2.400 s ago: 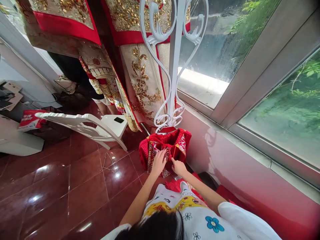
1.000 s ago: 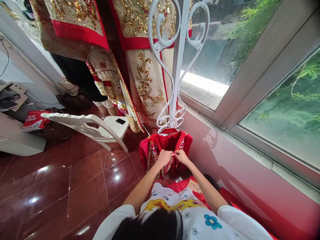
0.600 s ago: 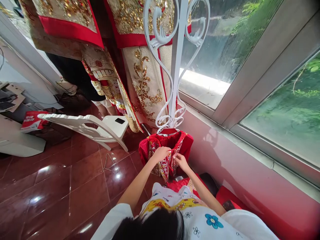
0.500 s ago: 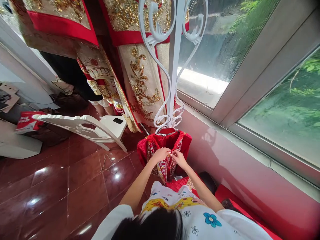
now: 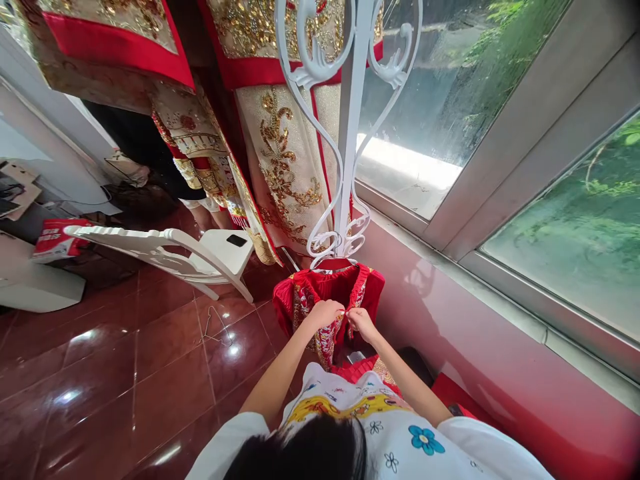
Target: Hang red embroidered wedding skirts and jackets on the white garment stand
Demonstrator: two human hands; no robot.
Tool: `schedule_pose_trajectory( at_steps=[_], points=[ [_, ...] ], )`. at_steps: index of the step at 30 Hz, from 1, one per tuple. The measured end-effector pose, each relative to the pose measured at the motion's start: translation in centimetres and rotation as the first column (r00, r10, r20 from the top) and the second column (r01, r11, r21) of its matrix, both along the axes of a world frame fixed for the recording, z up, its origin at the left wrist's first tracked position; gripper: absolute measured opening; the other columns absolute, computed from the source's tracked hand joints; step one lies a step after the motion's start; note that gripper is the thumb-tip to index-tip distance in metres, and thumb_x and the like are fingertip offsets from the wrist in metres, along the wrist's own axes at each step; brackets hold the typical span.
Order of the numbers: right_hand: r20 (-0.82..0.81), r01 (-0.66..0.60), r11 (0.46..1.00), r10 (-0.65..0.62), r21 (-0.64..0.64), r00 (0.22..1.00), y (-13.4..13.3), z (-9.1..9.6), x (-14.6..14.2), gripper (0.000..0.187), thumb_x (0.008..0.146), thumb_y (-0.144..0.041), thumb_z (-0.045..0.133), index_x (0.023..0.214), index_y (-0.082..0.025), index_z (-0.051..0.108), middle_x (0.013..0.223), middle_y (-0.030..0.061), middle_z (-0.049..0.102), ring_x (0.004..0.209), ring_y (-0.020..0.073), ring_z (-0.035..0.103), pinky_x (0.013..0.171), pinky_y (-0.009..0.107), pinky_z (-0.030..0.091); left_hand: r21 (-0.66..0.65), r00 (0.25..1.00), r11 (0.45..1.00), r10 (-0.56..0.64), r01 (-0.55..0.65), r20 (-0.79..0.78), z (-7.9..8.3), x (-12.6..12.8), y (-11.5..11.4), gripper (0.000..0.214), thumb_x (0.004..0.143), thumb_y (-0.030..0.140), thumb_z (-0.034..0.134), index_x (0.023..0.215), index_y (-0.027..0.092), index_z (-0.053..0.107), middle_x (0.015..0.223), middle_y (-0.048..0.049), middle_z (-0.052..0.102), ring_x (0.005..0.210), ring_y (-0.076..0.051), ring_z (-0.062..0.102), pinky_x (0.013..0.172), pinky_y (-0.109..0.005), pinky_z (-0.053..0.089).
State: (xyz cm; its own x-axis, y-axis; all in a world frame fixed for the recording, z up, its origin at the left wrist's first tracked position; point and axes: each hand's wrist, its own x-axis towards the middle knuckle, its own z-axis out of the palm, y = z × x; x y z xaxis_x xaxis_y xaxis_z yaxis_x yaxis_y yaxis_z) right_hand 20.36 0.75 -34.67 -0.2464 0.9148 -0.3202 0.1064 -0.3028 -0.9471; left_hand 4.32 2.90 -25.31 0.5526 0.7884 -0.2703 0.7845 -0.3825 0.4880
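A red jacket point(image 5: 285, 300) with patterned, decorated front edges hangs on a hanger point(image 5: 336, 265) from the white scrolled metal rack point(image 5: 349, 153). Its front faces me and the neck opening gapes. My left hand point(image 5: 327, 313) is closed on the left front edge, near the neck. On the other front edge, my right hand point(image 5: 361, 323) is closed with the fingertips pinched together. The fingertips of both hands nearly meet at the middle of the front. Any small fastener between them is hidden. Red pleated cloth point(image 5: 361, 369) lies below the jacket, close to my body.
Gold-embroidered gowns point(image 5: 283, 153) hang behind the rack. A white chair point(image 5: 200, 257) with a black phone point(image 5: 236, 240) on its seat stands at left. A loose wire hanger point(image 5: 216, 331) lies on the tiled floor. Window frames point(image 5: 450, 247) run along the right wall.
Both hands have shifted slightly down and to the right, still at the jacket's front edges. The neck opening looks a little wider, and the view has tilted slightly.
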Motion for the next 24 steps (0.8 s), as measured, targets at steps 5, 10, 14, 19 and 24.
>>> schedule_pose_trajectory(
  at_steps=[5, 10, 14, 19, 24],
  points=[
    [0.124, -0.062, 0.994, 0.074, -0.095, 0.990, -2.5, -2.7, 0.7, 0.034, 0.066, -0.039, 0.050, 0.044, -0.021, 0.032, 0.037, -0.0072, 0.030, 0.035, 0.0039, 0.021, 0.037, 0.018, 0.016, -0.010, 0.999, 1.000, -0.001, 0.000, -0.034, 1.4, -1.2, -0.8, 0.028, 0.087, 0.024, 0.041, 0.088, 0.026, 0.069, 0.095, -0.0017, 0.071, 0.090, -0.018, 0.063, 0.082, -0.026, 0.042],
    [0.345, -0.093, 0.980, 0.150, -0.178, 0.926, -3.6, -3.8, 1.7, 0.035, 0.068, -0.027, 0.056, 0.039, -0.018, 0.038, 0.033, -0.0043, 0.037, 0.034, 0.0058, 0.032, 0.039, 0.019, 0.026, -0.038, 0.995, 0.995, 0.091, -0.092, -0.033, 1.3, -5.0, -2.0, 0.025, 0.087, 0.029, 0.044, 0.085, 0.025, 0.069, 0.092, -0.0004, 0.071, 0.087, -0.017, 0.063, 0.076, -0.024, 0.043],
    [0.570, 0.021, 0.989, 0.067, -0.147, 0.819, -1.3, -1.3, 2.6, 0.018, 0.069, -0.026, 0.060, 0.055, -0.015, 0.056, 0.050, 0.0057, 0.057, 0.050, 0.0163, 0.056, 0.051, 0.025, 0.042, 0.032, 0.957, 0.956, 0.291, -0.291, -0.010, 0.5, -7.3, -2.6, 0.039, 0.093, 0.034, 0.029, 0.091, 0.019, 0.065, 0.089, -0.0063, 0.068, 0.082, -0.018, 0.063, 0.077, -0.027, 0.045],
    [0.658, 0.174, 0.924, -0.367, 0.341, 0.658, 4.2, 5.2, 2.1, 0.057, 0.084, -0.045, 0.044, 0.134, -0.019, 0.039, 0.134, 0.0176, 0.045, 0.125, 0.0284, 0.042, 0.093, 0.041, 0.041, 0.350, 0.425, 0.294, 0.812, -0.890, 0.399, 0.0, -5.7, -1.3, 0.049, 0.087, 0.039, 0.042, 0.129, 0.014, 0.042, 0.127, -0.0167, 0.049, 0.119, -0.027, 0.046, 0.101, -0.041, 0.036],
    [0.653, 0.268, 0.882, -0.468, 0.388, 0.596, 9.3, 6.5, 0.0, 0.094, 0.070, -0.045, 0.062, 0.146, -0.019, 0.013, 0.151, 0.0217, 0.007, 0.137, 0.0422, 0.010, 0.098, 0.061, 0.028, 0.260, 0.217, 0.134, 0.921, -0.956, 0.323, -2.1, -2.8, 1.9, 0.092, 0.072, 0.049, 0.063, 0.141, 0.007, 0.019, 0.145, -0.0304, 0.014, 0.136, -0.045, 0.012, 0.103, -0.062, 0.024]
  ],
)
